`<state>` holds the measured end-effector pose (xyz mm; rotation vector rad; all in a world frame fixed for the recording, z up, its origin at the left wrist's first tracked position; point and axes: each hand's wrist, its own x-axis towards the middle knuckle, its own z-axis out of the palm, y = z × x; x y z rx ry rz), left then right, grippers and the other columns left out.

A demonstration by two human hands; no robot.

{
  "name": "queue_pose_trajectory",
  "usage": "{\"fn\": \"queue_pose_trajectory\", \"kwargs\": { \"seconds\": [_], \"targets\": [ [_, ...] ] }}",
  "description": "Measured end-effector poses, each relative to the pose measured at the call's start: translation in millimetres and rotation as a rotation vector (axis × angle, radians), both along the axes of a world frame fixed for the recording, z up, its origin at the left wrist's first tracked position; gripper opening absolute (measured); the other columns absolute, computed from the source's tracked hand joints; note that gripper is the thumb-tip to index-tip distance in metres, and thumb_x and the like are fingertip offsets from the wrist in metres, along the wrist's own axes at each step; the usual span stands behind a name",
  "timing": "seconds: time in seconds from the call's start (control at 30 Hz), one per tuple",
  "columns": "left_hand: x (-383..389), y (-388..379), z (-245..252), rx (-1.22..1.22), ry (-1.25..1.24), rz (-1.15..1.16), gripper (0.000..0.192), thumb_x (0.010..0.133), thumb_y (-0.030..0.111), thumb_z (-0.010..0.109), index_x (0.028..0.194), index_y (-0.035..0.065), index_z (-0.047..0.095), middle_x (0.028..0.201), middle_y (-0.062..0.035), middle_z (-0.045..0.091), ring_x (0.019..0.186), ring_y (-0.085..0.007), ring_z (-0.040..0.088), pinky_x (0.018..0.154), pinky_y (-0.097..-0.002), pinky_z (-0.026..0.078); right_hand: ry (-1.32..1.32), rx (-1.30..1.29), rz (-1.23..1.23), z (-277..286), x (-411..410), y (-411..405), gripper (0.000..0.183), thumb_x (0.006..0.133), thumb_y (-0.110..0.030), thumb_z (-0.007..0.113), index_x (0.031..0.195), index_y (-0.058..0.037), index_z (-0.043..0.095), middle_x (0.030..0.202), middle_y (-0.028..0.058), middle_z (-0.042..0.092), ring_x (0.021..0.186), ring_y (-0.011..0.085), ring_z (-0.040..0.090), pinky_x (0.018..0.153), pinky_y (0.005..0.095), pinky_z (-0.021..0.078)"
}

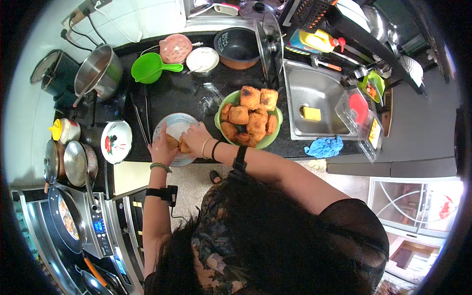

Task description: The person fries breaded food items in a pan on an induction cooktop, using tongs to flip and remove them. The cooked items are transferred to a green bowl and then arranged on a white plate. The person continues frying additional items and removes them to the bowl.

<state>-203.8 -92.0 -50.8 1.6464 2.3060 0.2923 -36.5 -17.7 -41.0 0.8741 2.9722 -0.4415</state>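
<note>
Over a white plate with a patterned rim [179,118], my left hand [162,147] grips one side of a golden-brown fried piece [172,141]. My right hand [195,139] grips the browned piece on the other side, and the two parts meet between my hands; whether they are still joined I cannot tell. My fingers cover much of both. Just right of my right hand, a green bowl [217,121] is heaped with large fried blocks [250,97], which look like fried tofu. A pair of metal tongs [139,118] lies on the black counter left of the plate.
An enamel dish with a red flower [125,142] sits left of the tongs. Behind are a green ladle [147,68], a small white plate [202,59] and a black inner pot [236,46]. On the right are a steel sink [317,88] with a yellow sponge [311,114] and a blue cloth [323,147].
</note>
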Motion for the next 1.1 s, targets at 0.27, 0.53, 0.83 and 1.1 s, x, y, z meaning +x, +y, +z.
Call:
{"fn": "queue_pose_trajectory", "kwargs": {
  "seconds": [0.27, 0.53, 0.83, 1.1],
  "targets": [
    [5, 11, 27, -0.064, 0.162, -0.004, 0.088, 0.061, 0.033, 0.079, 0.138, 0.0205, 0.038, 0.132, -0.0143, 0.049, 0.119, -0.0333, 0.05, 0.101, -0.0675, 0.026, 0.297, 0.249, -0.35, 60, 108, 109, 0.042, 0.067, -0.032, 0.073, 0.1, -0.0075, 0.065, 0.097, 0.0116, 0.065, 0.098, 0.0321, 0.057, 0.09, 0.0409, 0.0453],
    [115, 78, 58, 0.228, -0.066, -0.409, 0.072, 0.067, 0.029, 0.078, 0.13, 0.0156, 0.049, 0.132, -0.0133, 0.048, 0.125, -0.0328, 0.042, 0.105, -0.065, 0.019, -0.109, 0.003, -0.651, 66, 199, 156, 0.051, 0.075, -0.04, 0.068, 0.113, -0.0077, 0.059, 0.117, 0.0119, 0.061, 0.114, 0.0339, 0.05, 0.094, 0.0463, 0.0417],
    [181, 110, 42, 0.061, 0.004, -0.564, 0.078, 0.066, 0.025, 0.079, 0.134, 0.0129, 0.044, 0.131, -0.012, 0.048, 0.127, -0.0344, 0.038, 0.107, -0.0674, 0.015, -0.141, -0.242, -0.65, 43, 245, 168, 0.065, 0.073, -0.05, 0.072, 0.118, -0.0066, 0.058, 0.111, 0.0205, 0.064, 0.106, 0.0378, 0.059, 0.094, 0.0429, 0.0461],
    [182, 118, 26, 0.103, -0.002, -0.583, 0.064, 0.066, 0.023, 0.075, 0.124, 0.011, 0.053, 0.116, -0.0112, 0.056, 0.119, -0.0312, 0.046, 0.106, -0.0676, 0.015, -0.006, -0.395, -0.674, 45, 266, 154, 0.063, 0.067, -0.051, 0.075, 0.1, 0.0017, 0.065, 0.097, 0.0227, 0.066, 0.096, 0.0351, 0.064, 0.08, 0.0388, 0.0507]
  ]
}}
